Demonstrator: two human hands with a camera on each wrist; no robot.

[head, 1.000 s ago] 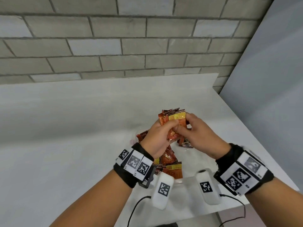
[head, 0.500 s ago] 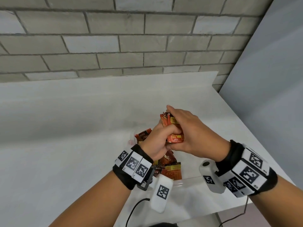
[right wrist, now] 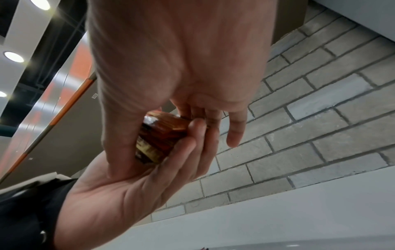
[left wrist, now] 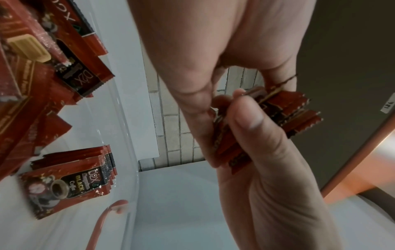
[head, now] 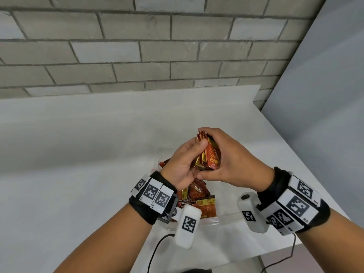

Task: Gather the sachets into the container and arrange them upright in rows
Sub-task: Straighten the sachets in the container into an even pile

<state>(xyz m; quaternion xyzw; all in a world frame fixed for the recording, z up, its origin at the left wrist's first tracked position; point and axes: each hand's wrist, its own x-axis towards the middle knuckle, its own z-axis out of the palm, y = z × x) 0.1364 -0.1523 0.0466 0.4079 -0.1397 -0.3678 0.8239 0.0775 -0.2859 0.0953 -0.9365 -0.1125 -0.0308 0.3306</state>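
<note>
A stack of red-orange sachets (head: 209, 154) is held between both hands above the clear container (head: 224, 217). My left hand (head: 187, 160) grips the stack from the left, its thumb on the near face. My right hand (head: 226, 156) wraps round it from the right, fingers over the top and thumb under the bottom. The right wrist view shows the stack (right wrist: 160, 135) cupped in the left palm. From the left wrist, the stack's crimped ends (left wrist: 295, 110) stick out past the fingers. Loose sachets (head: 200, 192) lie in the container; a small bundle (left wrist: 70, 177) leans near its wall.
The container sits on a white counter (head: 88, 154) near its front edge. A grey brick wall (head: 157, 56) runs behind it and a grey panel (head: 325, 115) closes the right side. Cables (head: 157, 249) hang over the counter's front edge.
My right hand has moved from the stack's side to over its top and now wraps it. The stack has turned from face-on to more edge-on between both hands.
</note>
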